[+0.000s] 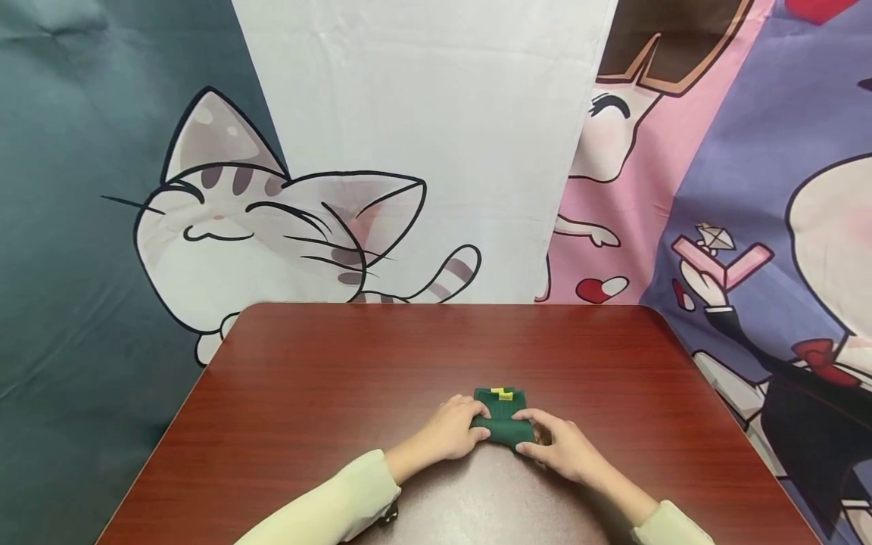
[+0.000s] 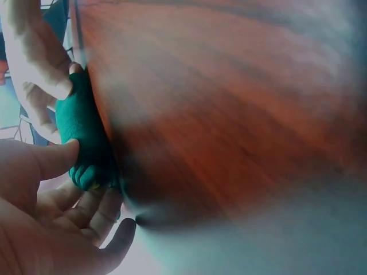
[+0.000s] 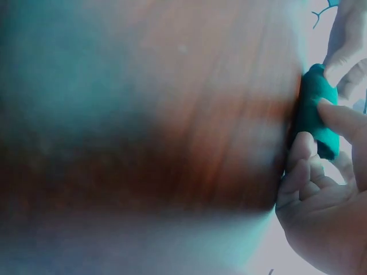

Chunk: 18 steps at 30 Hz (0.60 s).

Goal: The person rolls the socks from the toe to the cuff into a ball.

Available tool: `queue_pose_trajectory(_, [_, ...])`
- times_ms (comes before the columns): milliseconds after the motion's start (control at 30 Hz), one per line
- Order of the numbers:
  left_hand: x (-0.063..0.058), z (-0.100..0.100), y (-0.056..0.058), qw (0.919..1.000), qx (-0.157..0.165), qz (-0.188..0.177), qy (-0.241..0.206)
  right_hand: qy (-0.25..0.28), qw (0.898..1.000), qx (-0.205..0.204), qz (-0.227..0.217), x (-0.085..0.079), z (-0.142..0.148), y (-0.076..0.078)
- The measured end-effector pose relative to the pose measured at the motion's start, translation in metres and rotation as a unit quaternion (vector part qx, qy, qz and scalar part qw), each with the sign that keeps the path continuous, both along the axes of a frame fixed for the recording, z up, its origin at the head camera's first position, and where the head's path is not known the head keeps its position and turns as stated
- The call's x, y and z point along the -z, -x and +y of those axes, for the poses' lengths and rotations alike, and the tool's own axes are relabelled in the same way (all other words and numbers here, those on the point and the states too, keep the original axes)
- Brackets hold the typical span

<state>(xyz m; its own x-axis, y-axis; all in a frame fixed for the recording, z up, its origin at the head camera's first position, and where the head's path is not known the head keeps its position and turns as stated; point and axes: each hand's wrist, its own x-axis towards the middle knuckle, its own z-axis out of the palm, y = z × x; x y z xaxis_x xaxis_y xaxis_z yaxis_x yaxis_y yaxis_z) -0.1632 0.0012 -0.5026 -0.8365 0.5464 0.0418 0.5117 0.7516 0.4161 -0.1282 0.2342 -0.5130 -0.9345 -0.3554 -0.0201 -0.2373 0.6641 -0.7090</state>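
Observation:
A dark green ribbed cloth (image 1: 502, 431), sock-like, lies partly rolled on the table. Its near part forms a thick roll, while the flat far end carries small yellow marks (image 1: 502, 394). My left hand (image 1: 453, 428) grips the left end of the roll, thumb on the near side and fingers over the top. At the other end my right hand (image 1: 562, 450) pinches the roll between thumb and fingers. Both wrist views show the roll from the near side; in the left one, folded layers show at the end of the green roll (image 2: 86, 129).
The reddish-brown wooden table (image 1: 327, 363) has rounded far corners. Behind it hangs a printed backdrop with a cartoon cat (image 1: 252, 250) and cartoon figures. A small dark object (image 1: 388, 515) shows by the left sleeve (image 1: 341, 492).

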Motion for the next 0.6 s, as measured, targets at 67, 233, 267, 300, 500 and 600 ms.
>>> queue_pose_trajectory(67, [0.0008,-0.0002,0.0010,0.9999,-0.006,-0.009,-0.001,0.000,1.000,-0.013,0.012,0.0012,0.0000,-0.0011])
queue_pose_trajectory(233, [0.0000,-0.0014,0.0025,0.9991,-0.015,-0.038,-0.015,-0.006,0.999,-0.029,0.036,0.0013,-0.0017,-0.0023])
queue_pose_trajectory(267, [-0.0003,-0.0016,0.0027,0.9986,-0.019,-0.046,-0.017,-0.007,0.999,-0.031,0.039,0.0011,-0.0021,-0.0024])
queue_pose_trajectory(300, [-0.0007,-0.0016,0.0028,0.9982,-0.021,-0.053,-0.019,-0.008,0.999,-0.032,0.041,0.0010,-0.0025,-0.0025])
queue_pose_trajectory(500, [-0.0035,-0.0001,-0.0007,0.9957,-0.039,-0.080,-0.027,-0.021,0.998,-0.017,0.054,0.0016,-0.0036,-0.0036])
queue_pose_trajectory(600, [-0.0040,0.0010,-0.0043,0.9966,-0.040,-0.069,-0.023,-0.026,0.997,-0.001,0.066,0.0023,-0.0039,-0.0037])
